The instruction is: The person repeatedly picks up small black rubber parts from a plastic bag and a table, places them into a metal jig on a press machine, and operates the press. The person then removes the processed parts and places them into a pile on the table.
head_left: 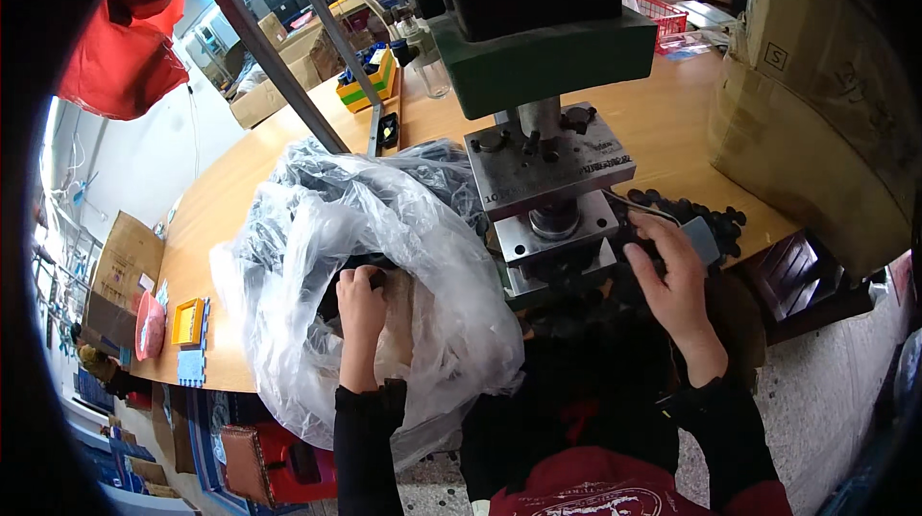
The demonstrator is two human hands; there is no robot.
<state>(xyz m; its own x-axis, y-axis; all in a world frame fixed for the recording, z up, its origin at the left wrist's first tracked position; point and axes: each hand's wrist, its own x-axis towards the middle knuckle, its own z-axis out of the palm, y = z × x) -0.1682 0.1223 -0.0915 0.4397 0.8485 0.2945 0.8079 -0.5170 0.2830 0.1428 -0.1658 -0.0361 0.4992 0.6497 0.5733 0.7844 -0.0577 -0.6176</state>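
Wooden tabletop [672, 132]: left hand [360, 305] reaches into plastic bag [279, 324], grip unclear; right hand [675, 281] spread.

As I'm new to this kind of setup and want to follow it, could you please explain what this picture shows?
There is no robot here: a person works with two bare hands, seen from a camera worn on the head, looking down. The wide lens bends straight edges. On the wooden table stands a machine with a green block above metal plates. The left hand reaches into an open plastic bag, its fingertips at something dark; whether it grips it is unclear. The right hand is beside the machine, near small black pieces, thumb and forefinger apart, with nothing clearly held. A large cardboard box stands at the right.
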